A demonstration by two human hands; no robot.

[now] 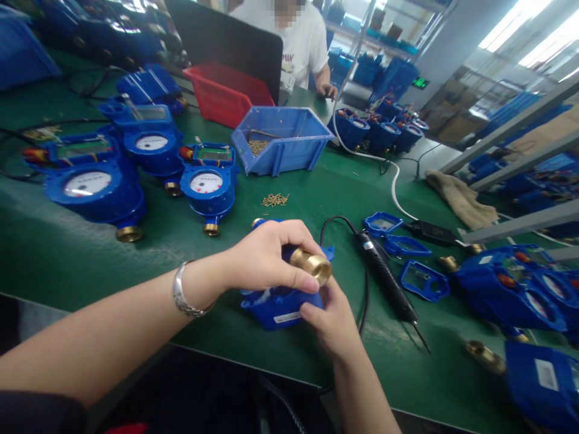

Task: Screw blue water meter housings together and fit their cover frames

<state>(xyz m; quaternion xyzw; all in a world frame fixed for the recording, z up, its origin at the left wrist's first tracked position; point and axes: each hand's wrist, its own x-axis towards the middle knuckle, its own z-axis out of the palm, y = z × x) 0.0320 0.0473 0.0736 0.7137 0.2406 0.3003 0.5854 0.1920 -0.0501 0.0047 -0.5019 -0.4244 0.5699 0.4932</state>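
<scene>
A blue water meter [271, 308] with a brass pipe end is held between both hands above the green table's near edge. My left hand [266, 256], with a silver bracelet at the wrist, wraps round the brass end, thumb and fingers on either side. From the right, my right hand [332, 313] grips the meter's blue body, its thumb on the side near a white label. Most of the meter is hidden behind the hands. A black electric screwdriver [386, 277] lies just right of them, and a small pile of brass screws [275, 199] lies beyond.
Blue meters [208, 181] stand at the left, more [511, 289] at the right. A blue bin [289, 147] with screws and a red bin [217, 93] stand behind. Loose blue frames [423, 280] lie right of the screwdriver. A person [303, 42] sits across the table [316, 193].
</scene>
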